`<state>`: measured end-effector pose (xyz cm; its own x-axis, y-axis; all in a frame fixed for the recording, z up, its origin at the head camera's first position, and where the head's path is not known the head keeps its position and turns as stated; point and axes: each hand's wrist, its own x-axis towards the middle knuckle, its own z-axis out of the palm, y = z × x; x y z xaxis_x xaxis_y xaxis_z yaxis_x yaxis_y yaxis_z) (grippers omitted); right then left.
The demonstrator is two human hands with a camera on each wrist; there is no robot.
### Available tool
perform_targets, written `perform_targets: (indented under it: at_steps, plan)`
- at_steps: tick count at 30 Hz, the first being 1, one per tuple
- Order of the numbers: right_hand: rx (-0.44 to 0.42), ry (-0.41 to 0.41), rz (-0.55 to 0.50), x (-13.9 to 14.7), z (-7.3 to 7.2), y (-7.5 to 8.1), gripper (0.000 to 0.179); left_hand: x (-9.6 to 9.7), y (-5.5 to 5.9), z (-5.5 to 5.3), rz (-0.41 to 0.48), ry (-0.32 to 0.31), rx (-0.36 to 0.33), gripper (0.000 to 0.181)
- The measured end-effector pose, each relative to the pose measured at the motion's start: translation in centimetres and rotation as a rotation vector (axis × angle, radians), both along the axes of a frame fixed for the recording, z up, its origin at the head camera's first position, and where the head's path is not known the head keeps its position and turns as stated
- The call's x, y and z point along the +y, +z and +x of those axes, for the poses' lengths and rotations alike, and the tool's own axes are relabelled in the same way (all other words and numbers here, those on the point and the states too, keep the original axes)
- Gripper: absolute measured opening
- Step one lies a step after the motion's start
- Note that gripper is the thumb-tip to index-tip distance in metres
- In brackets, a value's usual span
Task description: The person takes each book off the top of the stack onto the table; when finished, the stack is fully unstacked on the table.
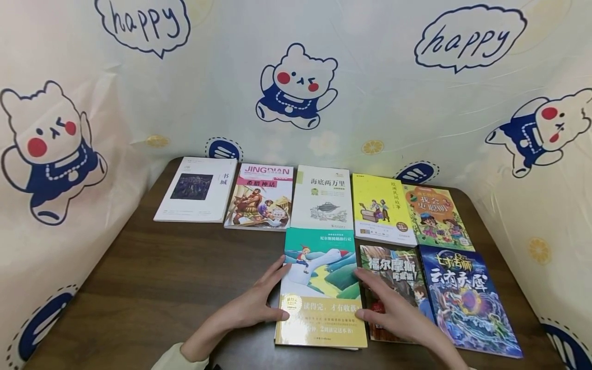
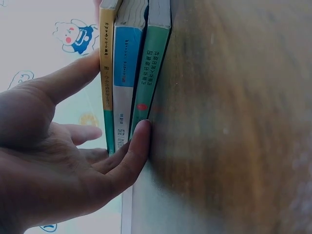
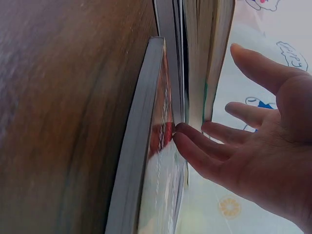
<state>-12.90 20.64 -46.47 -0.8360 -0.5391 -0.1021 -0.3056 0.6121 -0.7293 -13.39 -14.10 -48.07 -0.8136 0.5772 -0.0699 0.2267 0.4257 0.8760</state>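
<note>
Front and centre in the head view lies a stack of books, topped by a green-and-yellow book (image 1: 324, 288) with a goose rider on its cover. My left hand (image 1: 252, 308) rests at its left side, fingers extended and thumb near the lower cover. In the left wrist view, the stack has three spines: a yellow-and-green spine (image 2: 106, 73), a blue-and-white spine (image 2: 127, 58) and a green spine (image 2: 153, 58). Its fingertips touch these spines. On the stack's right side my right hand (image 1: 393, 308) lies with spread fingers, partly over a brown comic-style book (image 1: 393, 267).
Behind stand flat in a row a white book (image 1: 217, 180), a pink-titled book (image 1: 261, 190), a cream book (image 1: 321, 192), a yellow book (image 1: 381, 200) and an orange book (image 1: 437, 210). A blue book (image 1: 467, 293) lies at right. Patterned cloth (image 1: 370, 103) surrounds the brown table (image 1: 139, 288).
</note>
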Motion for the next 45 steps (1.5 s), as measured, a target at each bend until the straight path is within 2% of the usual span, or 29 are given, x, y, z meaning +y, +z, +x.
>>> perform_targets:
  at_steps: [4, 11, 17, 23, 31, 35, 39, 43, 45]
  plan:
    - [-0.009, 0.02, -0.013, -0.1, -0.1, -0.1, 0.076, 0.2, 0.0, 0.0, -0.009, 0.018, -0.022, 0.096]
    - [-0.021, 0.02, -0.018, -0.3, -0.1, -0.1, 0.074, 0.5, 0.2, -0.1, -0.037, 0.099, -0.113, 0.101]
    - [-0.033, 0.021, -0.003, -0.6, -0.1, -0.1, 0.074, 0.5, 0.0, -0.2, -0.062, 0.105, -0.119, 0.101]
    - [-0.049, 0.02, 0.007, -0.9, 0.0, -0.2, 0.075, 0.7, 0.2, 0.0, -0.025, 0.132, -0.116, 0.092]
    - [-0.036, 0.004, 0.033, -1.2, 0.0, -0.1, 0.078, 0.7, 1.0, 0.2, 0.117, 0.213, -0.105, 0.073]
    - [-0.049, 0.004, 0.037, -1.3, -0.1, -0.1, 0.079, 0.6, 1.4, 0.2, 0.137, 0.239, -0.12, 0.068]
    - [-0.056, 0.003, 0.034, -1.3, -0.1, -0.1, 0.08, 0.7, 1.5, 0.3, 0.241, 0.213, -0.214, 0.072]
    - [-0.061, 0.001, 0.038, -1.4, -0.2, -0.2, 0.081, 0.6, 1.5, 0.5, 0.385, 0.185, -0.34, 0.076]
    - [-0.06, 0.001, 0.044, -1.5, -0.2, -0.3, 0.082, 0.5, 1.6, 0.6, 0.432, 0.185, -0.367, 0.077]
